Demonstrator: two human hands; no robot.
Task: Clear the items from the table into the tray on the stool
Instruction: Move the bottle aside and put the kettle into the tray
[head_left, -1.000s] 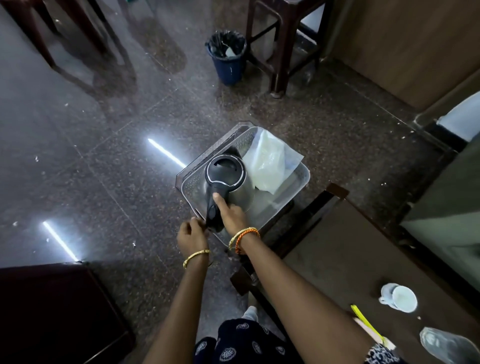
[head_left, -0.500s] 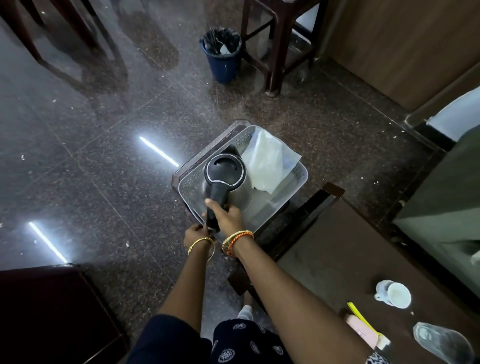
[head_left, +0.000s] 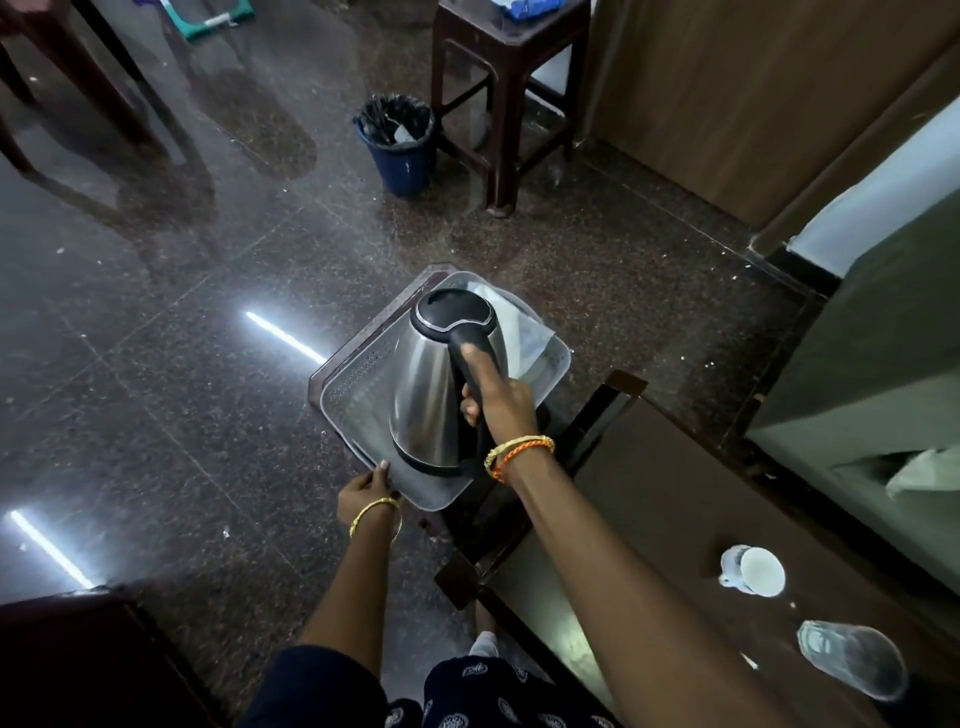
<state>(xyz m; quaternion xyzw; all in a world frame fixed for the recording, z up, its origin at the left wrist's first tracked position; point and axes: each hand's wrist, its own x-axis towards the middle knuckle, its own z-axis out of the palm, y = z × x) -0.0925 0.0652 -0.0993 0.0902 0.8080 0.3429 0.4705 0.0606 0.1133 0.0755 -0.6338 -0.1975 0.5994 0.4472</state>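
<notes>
Over the tray — right hand grips kettle.

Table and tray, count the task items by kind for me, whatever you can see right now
Kettle: 1, held by the right hand over the tray
Plastic bag: 1, in the tray
White cup: 1, on the table
Clear glass: 1, on the table
Total: 4
The left hand holds the tray's near edge.
</notes>
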